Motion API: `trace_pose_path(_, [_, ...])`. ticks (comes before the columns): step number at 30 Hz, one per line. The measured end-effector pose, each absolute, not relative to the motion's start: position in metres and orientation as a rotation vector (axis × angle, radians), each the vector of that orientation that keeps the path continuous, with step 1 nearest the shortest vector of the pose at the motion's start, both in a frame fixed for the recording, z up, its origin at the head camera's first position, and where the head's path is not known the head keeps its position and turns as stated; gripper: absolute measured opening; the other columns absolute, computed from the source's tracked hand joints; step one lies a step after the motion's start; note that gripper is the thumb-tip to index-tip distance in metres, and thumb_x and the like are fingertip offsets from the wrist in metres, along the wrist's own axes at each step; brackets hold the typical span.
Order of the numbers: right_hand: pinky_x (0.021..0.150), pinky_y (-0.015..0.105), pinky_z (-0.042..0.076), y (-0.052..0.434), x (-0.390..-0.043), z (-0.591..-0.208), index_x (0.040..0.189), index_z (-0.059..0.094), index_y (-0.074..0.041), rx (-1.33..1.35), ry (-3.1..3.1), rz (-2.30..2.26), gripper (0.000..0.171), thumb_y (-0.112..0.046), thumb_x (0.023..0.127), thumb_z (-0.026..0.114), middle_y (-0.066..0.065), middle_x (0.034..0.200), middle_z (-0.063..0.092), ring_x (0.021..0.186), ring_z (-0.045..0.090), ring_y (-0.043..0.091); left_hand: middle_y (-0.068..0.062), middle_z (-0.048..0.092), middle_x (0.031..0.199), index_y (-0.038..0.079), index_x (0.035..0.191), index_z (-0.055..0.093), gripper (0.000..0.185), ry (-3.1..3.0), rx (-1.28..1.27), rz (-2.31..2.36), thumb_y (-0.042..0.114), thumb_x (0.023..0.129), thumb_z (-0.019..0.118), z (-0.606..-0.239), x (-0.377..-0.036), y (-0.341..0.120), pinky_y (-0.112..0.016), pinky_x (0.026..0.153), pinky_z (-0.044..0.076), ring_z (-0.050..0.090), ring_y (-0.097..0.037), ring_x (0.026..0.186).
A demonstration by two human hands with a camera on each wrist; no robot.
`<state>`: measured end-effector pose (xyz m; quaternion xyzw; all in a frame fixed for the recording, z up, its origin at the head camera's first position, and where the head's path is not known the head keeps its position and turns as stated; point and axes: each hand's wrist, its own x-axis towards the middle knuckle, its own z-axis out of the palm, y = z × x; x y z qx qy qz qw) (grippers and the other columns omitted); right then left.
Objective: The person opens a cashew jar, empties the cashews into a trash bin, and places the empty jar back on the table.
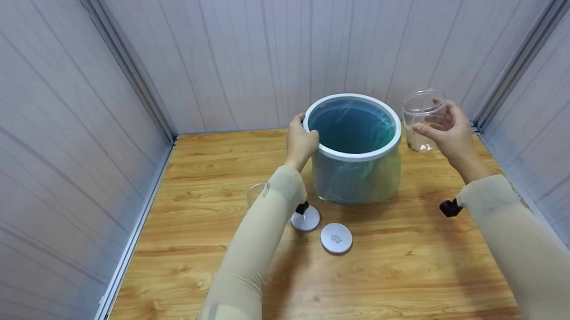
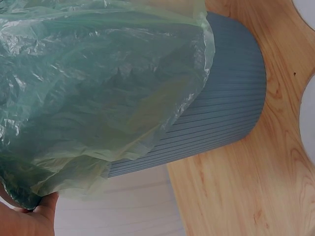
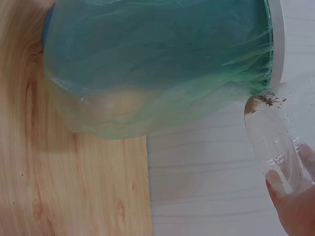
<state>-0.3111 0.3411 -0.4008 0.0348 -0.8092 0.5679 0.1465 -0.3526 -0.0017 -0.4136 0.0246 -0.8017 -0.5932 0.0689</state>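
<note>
While the left hand reaches forward with a nearly straight arm, its fingers curl over the white rim on the left side of the bin, which stands at the far middle of the wooden table. A thin green bag lines the bin and hangs down over its ribbed grey wall. The right hand is raised just right of the bin, palm turned toward the person, and it holds a clear plastic jar between thumb and fingers; the jar is close to the bin's rim but apart from it. From the right wrist view the jar seems to carry some brown crumbs at one end, though this is blurred. Nearer to the person, two round grey lids lie flat on the table, and a second clear jar is partly hidden behind the left forearm.
</note>
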Motion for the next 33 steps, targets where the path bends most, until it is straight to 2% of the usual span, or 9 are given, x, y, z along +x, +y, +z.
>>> trace_pose_path(10, [0.102,0.015,0.049,0.349,-0.310,-0.425,0.164,0.041,-0.006,0.099,-2.303,1.680,0.079,-0.016,0.098,0.083,-0.023,0.129,0.061,0.121,0.061,0.008,-0.021,0.055,0.161,-0.003,0.160,0.046,0.064,-2.407,0.064,-1.772,-0.004,0.097,0.056,-0.414,-0.351,-0.002,-0.045,0.127,0.044,0.053,-0.034,0.151])
trace_pose_path(15, [0.100,0.012,0.050,0.350,-0.307,-0.437,0.162,0.042,-0.005,0.077,-2.280,1.707,0.078,-0.015,0.097,0.083,-0.021,0.126,0.063,0.122,0.061,0.011,-0.021,0.054,0.162,-0.004,0.160,0.046,0.064,-2.408,0.071,-1.775,-0.004,0.097,0.056,-0.413,-0.351,-0.002,-0.044,0.127,0.044,0.052,-0.034,0.152])
trace_pose_path(21, [0.101,0.010,0.050,0.352,-0.302,-0.456,0.160,0.044,-0.004,0.049,-2.264,1.736,0.075,-0.014,0.097,0.083,-0.021,0.126,0.063,0.121,0.062,0.009,-0.022,0.055,0.160,-0.004,0.159,0.047,0.063,-2.396,0.070,-1.770,-0.004,0.097,0.057,-0.415,-0.351,-0.003,-0.044,0.126,0.045,0.054,-0.034,0.150])
trace_pose_path(23, [0.101,0.011,0.050,0.352,-0.300,-0.462,0.157,0.046,-0.004,0.031,-2.259,1.750,0.071,-0.014,0.097,0.083,-0.018,0.132,0.062,0.122,0.062,0.009,-0.023,0.056,0.160,-0.005,0.159,0.047,0.063,-2.391,0.065,-1.763,-0.004,0.097,0.057,-0.415,-0.351,-0.003,-0.044,0.126,0.045,0.054,-0.035,0.150])
trace_pose_path(26, [0.102,0.012,0.051,0.353,-0.298,-0.470,0.147,0.052,-0.008,0.008,-2.249,1.778,0.059,-0.014,0.097,0.083,-0.002,0.150,0.059,0.123,0.061,0.011,-0.023,0.056,0.159,-0.005,0.158,0.048,0.063,-2.390,0.063,-1.757,-0.005,0.096,0.058,-0.415,-0.351,-0.004,-0.045,0.126,0.045,0.054,-0.035,0.150])
trace_pose_path(29, [0.102,0.012,0.050,0.353,-0.296,-0.477,0.140,0.054,-0.012,-0.005,-2.242,1.801,0.052,-0.013,0.097,0.083,0.014,0.166,0.047,0.124,0.060,0.010,-0.023,0.055,0.160,-0.005,0.159,0.047,0.063,-2.392,0.064,-1.763,-0.005,0.097,0.057,-0.415,-0.351,-0.005,-0.045,0.126,0.045,0.054,-0.035,0.150])
trace_pose_path(33, [0.101,0.011,0.050,0.353,-0.294,-0.486,0.138,0.054,-0.013,-0.023,-2.246,1.797,0.050,-0.012,0.097,0.083,0.021,0.171,0.040,0.124,0.060,0.009,-0.020,0.053,0.163,-0.002,0.161,0.045,0.064,-2.408,0.077,-1.778,-0.004,0.098,0.055,-0.414,-0.351,-0.006,-0.044,0.126,0.045,0.052,-0.033,0.152])
